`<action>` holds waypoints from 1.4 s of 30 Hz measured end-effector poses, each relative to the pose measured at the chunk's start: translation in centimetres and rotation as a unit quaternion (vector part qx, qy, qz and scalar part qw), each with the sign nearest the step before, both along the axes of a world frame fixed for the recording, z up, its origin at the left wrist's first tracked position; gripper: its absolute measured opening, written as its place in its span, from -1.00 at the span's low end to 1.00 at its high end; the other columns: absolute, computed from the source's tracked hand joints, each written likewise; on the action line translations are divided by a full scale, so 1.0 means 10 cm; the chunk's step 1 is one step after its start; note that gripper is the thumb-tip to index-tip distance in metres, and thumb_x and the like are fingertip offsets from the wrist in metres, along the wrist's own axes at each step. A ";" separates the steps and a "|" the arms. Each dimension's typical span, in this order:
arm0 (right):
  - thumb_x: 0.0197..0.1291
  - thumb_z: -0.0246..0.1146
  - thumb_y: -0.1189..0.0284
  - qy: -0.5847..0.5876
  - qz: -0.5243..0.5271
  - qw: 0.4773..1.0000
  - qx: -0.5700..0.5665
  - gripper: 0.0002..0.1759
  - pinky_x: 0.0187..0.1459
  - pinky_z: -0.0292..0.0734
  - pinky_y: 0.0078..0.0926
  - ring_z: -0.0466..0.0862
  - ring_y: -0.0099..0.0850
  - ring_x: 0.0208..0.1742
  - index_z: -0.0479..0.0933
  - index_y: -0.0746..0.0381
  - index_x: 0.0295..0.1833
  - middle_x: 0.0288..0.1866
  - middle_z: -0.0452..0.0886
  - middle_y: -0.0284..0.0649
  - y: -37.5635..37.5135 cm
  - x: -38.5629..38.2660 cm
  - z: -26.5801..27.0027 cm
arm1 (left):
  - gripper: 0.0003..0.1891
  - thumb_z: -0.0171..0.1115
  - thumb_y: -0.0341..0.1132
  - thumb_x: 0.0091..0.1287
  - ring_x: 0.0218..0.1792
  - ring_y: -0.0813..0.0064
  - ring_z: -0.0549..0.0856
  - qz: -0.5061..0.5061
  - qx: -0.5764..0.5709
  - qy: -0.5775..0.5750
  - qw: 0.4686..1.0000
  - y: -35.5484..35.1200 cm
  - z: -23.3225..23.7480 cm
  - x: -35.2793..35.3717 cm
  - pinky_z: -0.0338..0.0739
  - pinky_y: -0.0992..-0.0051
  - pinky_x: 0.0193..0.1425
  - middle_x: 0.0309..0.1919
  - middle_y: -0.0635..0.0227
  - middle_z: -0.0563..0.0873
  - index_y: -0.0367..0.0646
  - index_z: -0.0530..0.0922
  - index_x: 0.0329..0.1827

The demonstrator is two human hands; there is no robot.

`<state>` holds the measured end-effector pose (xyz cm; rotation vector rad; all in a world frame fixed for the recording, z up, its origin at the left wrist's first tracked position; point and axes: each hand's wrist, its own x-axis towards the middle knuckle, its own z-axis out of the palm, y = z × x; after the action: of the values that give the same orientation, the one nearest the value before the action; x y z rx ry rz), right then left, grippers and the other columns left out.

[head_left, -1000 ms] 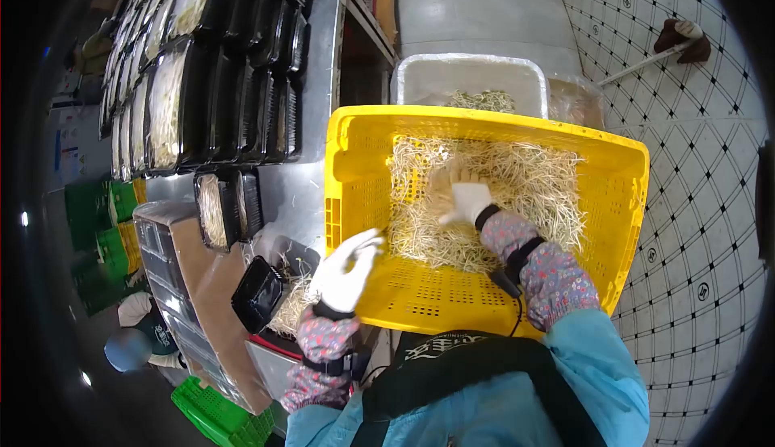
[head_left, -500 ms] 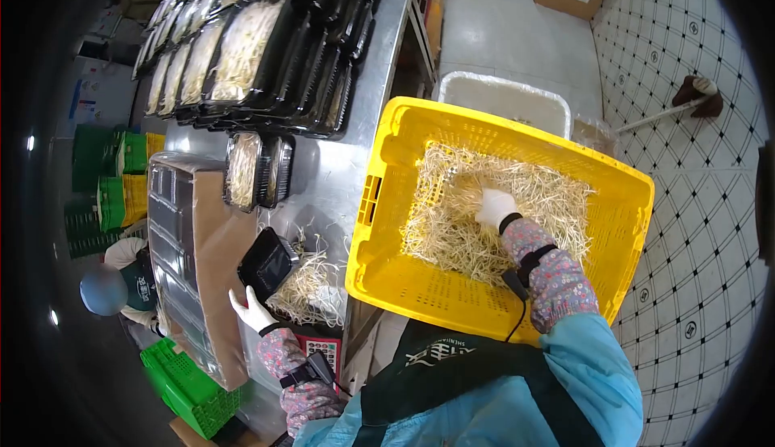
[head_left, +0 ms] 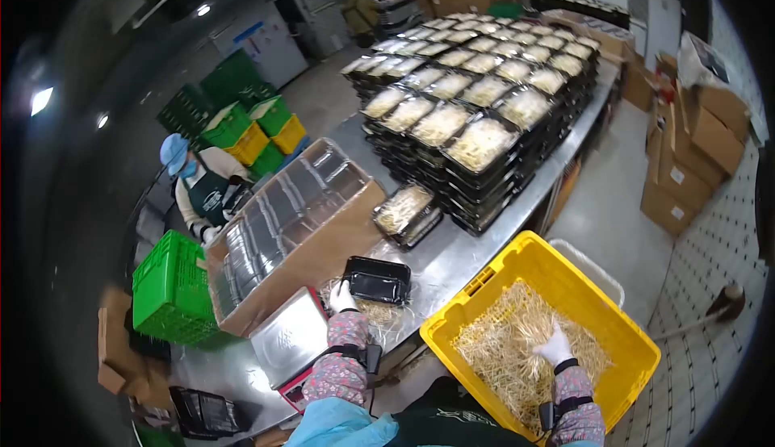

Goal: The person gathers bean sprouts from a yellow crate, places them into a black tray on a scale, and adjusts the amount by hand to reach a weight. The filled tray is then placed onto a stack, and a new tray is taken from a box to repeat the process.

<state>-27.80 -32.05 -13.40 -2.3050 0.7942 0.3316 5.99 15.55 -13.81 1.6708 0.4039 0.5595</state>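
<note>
My gloved left hand (head_left: 343, 296) is closed on the near left edge of a black plastic tray (head_left: 378, 281), which holds nothing. Loose bean sprouts (head_left: 386, 315) lie beneath and around that tray on the metal table. Inside the yellow crate (head_left: 517, 247), my gloved right hand (head_left: 555, 346) grips a clump of bean sprouts (head_left: 536, 323), its fingertips partly buried. More sprouts cover the crate's bottom. Left of my left hand sits a scale (head_left: 292, 337) with a bare metal plate and a red body.
Packed sprout trays (head_left: 483, 142) form tall stacks on the table (head_left: 504, 219), with a smaller stack (head_left: 404, 211) nearer me. A cardboard box (head_left: 323, 257) holds clear lids. Across the table works a person (head_left: 211, 189) beside a green crate (head_left: 169, 290). Cartons (head_left: 686, 173) stand at right.
My view has swung up and left. My left hand, earlier spread beside the tilted black tray, now holds its edge, and the tray lies flatter. My right hand lifts a clump of sprouts.
</note>
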 end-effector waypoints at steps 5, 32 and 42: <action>-0.43 0.62 0.20 0.041 0.064 0.992 -0.099 0.33 0.14 0.55 -0.28 0.66 -0.08 0.08 0.08 0.40 0.50 0.05 0.64 0.10 0.04 0.11 0.38 | -0.64 0.33 -0.56 0.23 0.00 0.38 0.63 0.015 -0.056 -0.143 0.988 -0.43 0.42 -0.10 0.52 0.44 0.17 0.02 0.19 0.63 -0.32 0.52 0.09; -0.18 0.36 0.37 -0.344 0.651 0.654 -0.176 -0.47 -0.15 0.56 -0.19 0.66 -0.14 -0.13 0.53 0.25 0.01 -0.22 0.63 -0.10 5.58 2.55 1.68 | -0.40 0.13 -0.19 0.45 0.34 0.19 0.45 -0.137 0.050 0.023 0.989 2.31 0.61 -1.53 0.28 0.34 0.44 0.36 0.03 0.43 -0.28 0.23 0.47; -0.20 0.47 0.04 -0.324 0.654 0.683 0.006 -0.10 0.20 0.41 -0.12 0.50 0.06 0.15 0.40 0.37 0.21 0.10 0.50 0.12 5.63 2.75 1.26 | -0.43 0.01 -0.07 0.42 0.41 0.16 0.39 -0.156 0.490 0.008 0.858 2.39 1.12 -1.40 0.45 0.23 0.30 0.40 0.17 0.41 -0.11 0.32 0.45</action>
<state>-0.34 24.25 -0.80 -2.2932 -1.3041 0.0564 -8.00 39.40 -2.63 2.6537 -0.2139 0.5335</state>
